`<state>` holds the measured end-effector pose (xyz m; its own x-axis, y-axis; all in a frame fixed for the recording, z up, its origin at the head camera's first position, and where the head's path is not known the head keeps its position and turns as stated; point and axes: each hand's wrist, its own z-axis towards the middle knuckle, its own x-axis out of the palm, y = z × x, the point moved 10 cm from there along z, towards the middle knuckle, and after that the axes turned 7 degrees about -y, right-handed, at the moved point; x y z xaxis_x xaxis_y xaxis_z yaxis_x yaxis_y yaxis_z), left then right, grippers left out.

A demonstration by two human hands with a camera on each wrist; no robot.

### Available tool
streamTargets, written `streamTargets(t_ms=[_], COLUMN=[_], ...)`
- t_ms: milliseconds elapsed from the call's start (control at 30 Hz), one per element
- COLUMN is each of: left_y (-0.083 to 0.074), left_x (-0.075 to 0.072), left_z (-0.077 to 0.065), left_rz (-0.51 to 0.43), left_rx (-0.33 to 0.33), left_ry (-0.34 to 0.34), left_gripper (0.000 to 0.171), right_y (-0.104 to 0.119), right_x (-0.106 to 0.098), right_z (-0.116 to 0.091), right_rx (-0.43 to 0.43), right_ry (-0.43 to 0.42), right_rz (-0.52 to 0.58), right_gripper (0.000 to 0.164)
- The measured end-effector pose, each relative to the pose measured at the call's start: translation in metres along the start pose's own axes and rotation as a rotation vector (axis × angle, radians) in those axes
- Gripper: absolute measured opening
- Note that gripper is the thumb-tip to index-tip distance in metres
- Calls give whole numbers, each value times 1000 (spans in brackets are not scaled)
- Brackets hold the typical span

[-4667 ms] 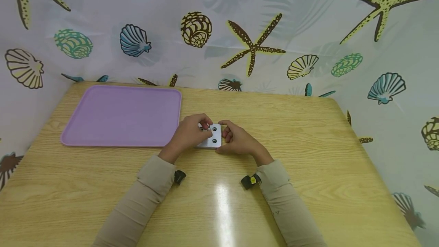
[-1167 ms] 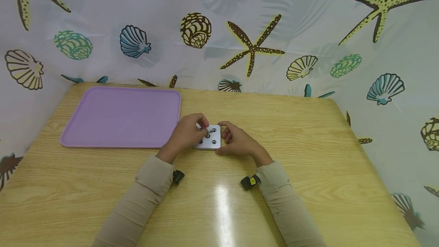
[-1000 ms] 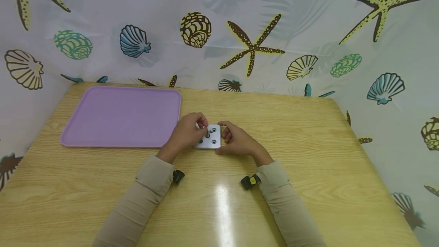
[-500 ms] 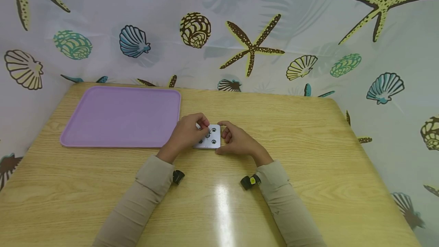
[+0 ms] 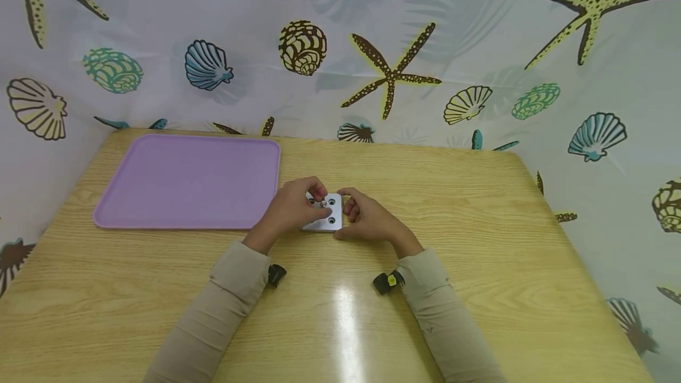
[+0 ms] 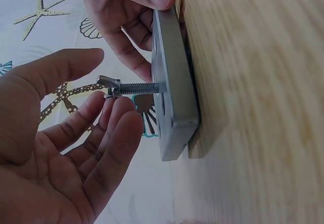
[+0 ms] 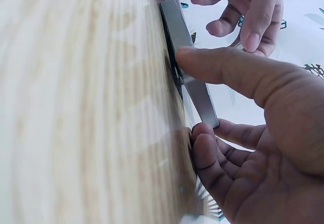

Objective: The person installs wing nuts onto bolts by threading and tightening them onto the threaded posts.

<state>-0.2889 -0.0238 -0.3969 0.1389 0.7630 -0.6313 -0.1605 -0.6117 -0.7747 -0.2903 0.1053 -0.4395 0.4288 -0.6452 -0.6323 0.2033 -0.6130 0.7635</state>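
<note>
A silver metal plate (image 5: 322, 226) with several countersunk holes lies on the table. From its face stands a wing screw (image 6: 139, 88), its threaded shank partly exposed and its end in the plate. At the screw's head is my left hand (image 5: 294, 205): in the left wrist view the thumb is lifted apart from the wings, and the fingertips (image 6: 121, 110) are loosely bent right beside them. My right hand (image 5: 369, 217) grips the plate's right side, with the thumb (image 7: 195, 64) on one edge and a finger on the opposite edge.
A pale purple tray (image 5: 197, 179) sits at the table's left, close to the left hand. Wood-grain tabletop (image 5: 457, 205) extends around the plate. A curtain (image 5: 255, 93) printed with shells and starfish hangs along the back and sides. Dark straps (image 5: 391, 281) circle both wrists.
The left thumb and fingers close at the screw half a second ago have spread apart, the thumb moving right over the plate. The right hand and plate have stayed in place.
</note>
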Motion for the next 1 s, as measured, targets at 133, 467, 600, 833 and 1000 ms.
streamTargets(t_ms=[133,467,600,833,1000], left_y=[2,3,3,3,3], left_x=[1,-1,-1,-2,-3], left_z=[1,2,2,2,2], left_rz=[-1,8,7,17,24], left_rx=[-7,-22,-24,-14,-13], left_ry=[-4,-11,-14,-22,-30], left_gripper=[22,18,19,17,16], right_y=[0,-5,-5,-3,-2], right_x=[0,1,1,0,0], right_z=[0,1,1,1,1], right_rx=[5,11,9,3,9], right_ry=[-3,-4,-5,-6,-7], right_rz=[-5,-5,-2,-5,-11], right_gripper=[86,86,86,86,86])
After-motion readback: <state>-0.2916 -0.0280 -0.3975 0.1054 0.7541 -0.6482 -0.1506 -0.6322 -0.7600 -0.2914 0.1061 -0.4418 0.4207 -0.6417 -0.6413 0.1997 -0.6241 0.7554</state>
